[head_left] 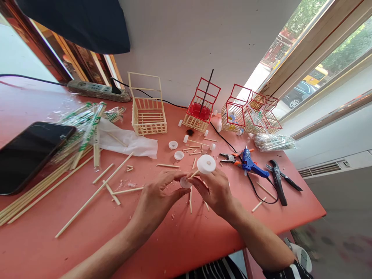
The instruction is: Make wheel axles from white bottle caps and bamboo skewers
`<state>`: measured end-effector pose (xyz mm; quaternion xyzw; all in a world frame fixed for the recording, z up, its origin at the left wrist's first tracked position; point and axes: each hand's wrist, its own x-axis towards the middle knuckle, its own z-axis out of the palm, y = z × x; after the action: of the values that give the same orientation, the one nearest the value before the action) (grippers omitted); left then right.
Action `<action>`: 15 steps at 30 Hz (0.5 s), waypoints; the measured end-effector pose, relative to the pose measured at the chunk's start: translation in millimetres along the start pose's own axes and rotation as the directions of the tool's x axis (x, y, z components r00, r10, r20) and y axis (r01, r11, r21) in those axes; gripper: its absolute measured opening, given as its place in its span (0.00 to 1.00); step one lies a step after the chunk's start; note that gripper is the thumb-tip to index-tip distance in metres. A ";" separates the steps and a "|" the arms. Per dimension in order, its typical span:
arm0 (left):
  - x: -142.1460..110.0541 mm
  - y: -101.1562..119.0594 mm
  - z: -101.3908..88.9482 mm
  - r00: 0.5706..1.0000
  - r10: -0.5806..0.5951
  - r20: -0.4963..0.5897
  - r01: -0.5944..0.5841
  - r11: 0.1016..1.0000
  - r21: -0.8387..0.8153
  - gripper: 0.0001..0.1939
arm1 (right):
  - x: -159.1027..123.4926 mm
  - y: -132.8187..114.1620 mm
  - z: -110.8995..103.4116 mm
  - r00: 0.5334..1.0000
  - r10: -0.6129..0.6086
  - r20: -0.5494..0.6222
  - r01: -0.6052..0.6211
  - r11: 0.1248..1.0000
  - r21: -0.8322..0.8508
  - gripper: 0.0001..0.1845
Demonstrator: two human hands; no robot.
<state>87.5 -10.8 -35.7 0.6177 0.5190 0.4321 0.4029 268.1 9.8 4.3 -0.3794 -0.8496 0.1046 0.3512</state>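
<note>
Between my fingers, above the red table [162,255], is a short wooden stick [195,174] with a white bottle cap [206,164] at its upper end. My right hand [215,190] is closed on the stick just below that cap. A second white cap [185,182] is pinched by my left hand [159,193], against the stick's lower end; whether the two are joined I cannot tell. Two loose white caps, one a bottle cap [173,145], lie just beyond my hands. Past them rests a stick axle [199,143] with a white cap on each end.
Stick-built carts stand along the wall, including a plain one [149,116] and a red-topped one [200,108]. A blue glue gun [252,164], pliers [229,157] and cutters [280,180] lie right. Chopsticks [95,193], wrapped packs [87,135] and a phone [35,155] lie left.
</note>
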 end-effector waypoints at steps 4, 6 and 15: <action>0.4 1.0 -0.2 1.000 -0.006 -0.004 0.006 1.000 0.000 0.12 | 0.3 0.4 0.0 1.000 -0.002 0.001 0.002 1.000 -0.002 0.09; 0.6 0.9 -0.3 1.000 -0.006 -0.005 0.006 1.000 -0.002 0.12 | 0.1 0.9 0.3 1.000 -0.007 0.000 0.007 1.000 -0.004 0.09; 0.5 1.1 0.3 1.000 0.000 -0.010 0.000 1.000 -0.009 0.11 | -1.1 1.4 0.9 1.000 -0.020 0.002 0.020 1.000 -0.019 0.10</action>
<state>88.2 -10.5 -34.6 0.6135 0.5191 0.4376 0.4033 268.8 10.0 2.4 -0.3739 -0.8546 0.0933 0.3481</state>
